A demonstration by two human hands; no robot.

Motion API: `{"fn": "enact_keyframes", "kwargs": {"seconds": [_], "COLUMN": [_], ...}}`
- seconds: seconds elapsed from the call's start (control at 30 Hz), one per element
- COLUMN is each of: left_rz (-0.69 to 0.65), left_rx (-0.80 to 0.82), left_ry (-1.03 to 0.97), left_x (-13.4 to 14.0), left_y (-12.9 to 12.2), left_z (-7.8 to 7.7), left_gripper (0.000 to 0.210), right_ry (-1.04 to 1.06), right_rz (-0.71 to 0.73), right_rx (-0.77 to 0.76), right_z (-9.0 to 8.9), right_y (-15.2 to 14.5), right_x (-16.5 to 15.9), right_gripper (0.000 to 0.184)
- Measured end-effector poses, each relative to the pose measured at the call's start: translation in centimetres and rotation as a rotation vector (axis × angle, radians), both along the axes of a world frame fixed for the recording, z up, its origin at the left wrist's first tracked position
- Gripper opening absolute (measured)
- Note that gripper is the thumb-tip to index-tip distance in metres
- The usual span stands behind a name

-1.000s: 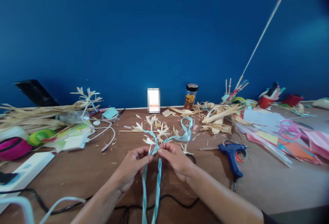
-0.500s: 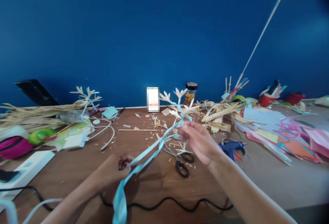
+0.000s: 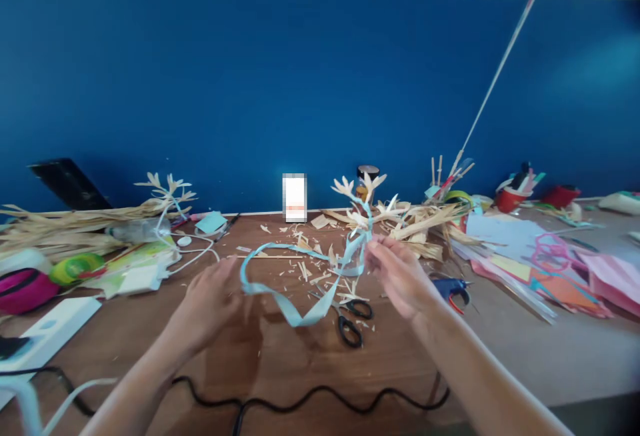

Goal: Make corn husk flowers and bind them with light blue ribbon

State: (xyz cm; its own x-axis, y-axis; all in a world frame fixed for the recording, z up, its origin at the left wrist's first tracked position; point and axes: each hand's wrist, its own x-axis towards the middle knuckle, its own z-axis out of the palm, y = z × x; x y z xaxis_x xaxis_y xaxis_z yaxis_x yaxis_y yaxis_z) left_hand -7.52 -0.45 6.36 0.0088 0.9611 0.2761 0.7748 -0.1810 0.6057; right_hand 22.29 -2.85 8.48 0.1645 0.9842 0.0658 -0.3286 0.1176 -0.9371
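Observation:
My right hand (image 3: 397, 273) pinches the stem of a craft flower sprig (image 3: 363, 199) with cream, husk-like petals, held upright above the table. Pale blue ribbon (image 3: 303, 319) is wound around the stem and trails left in a slack loop. My left hand (image 3: 213, 299) is at the loop's left end, slightly blurred, its fingers apart and stretched forward. Beneath the ribbon lie black-handled scissors (image 3: 353, 323) among husk scraps. Just beyond my right hand rests a blue glue gun (image 3: 453, 289).
Dried husks (image 3: 425, 223) lie behind my right hand. A second flower sprig (image 3: 167, 189) stands at the left, near white cable (image 3: 200, 259). A power strip (image 3: 60, 329) lies at left; black cord (image 3: 310, 396) crosses the front. Coloured papers (image 3: 505, 236) spread at right.
The ribbon, stretched taut between my hands before, now hangs loose in a loop. My left hand has opened and moved left and up. The sprig has shifted slightly right in my right hand.

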Motion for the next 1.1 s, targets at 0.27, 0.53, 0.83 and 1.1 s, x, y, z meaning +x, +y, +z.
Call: {"fn": "enact_keyframes", "kwargs": {"seconds": [0.27,0.53,0.83,1.1], "left_rz": [-0.217,-0.293,-0.176,-0.168], "left_rx": [-0.306,-0.454,-0.431,-0.314], "left_ry": [-0.626,-1.096,-1.116,-1.005], "left_x": [6.7,8.2,7.6,7.8], "left_y": [-3.6,-3.3,-3.4,-3.3], "left_z": [1.4,-0.6,-2.3,-2.5], "left_gripper": [0.039,0.034,0.020,0.017], "right_ry": [0.068,0.117,0.165,0.246], "right_rz": [0.205,0.281,0.213,0.182], "right_rx": [-0.093,-0.140,-0.156,-0.211], "right_z": [-2.6,-3.1,-5.1,-5.4], "right_y": [-1.1,-2.0,-2.3,-2.3], "right_x": [-6.2,-8.5,-10.2,-10.8], "right_gripper": [0.017,0.019,0.020,0.022]}}
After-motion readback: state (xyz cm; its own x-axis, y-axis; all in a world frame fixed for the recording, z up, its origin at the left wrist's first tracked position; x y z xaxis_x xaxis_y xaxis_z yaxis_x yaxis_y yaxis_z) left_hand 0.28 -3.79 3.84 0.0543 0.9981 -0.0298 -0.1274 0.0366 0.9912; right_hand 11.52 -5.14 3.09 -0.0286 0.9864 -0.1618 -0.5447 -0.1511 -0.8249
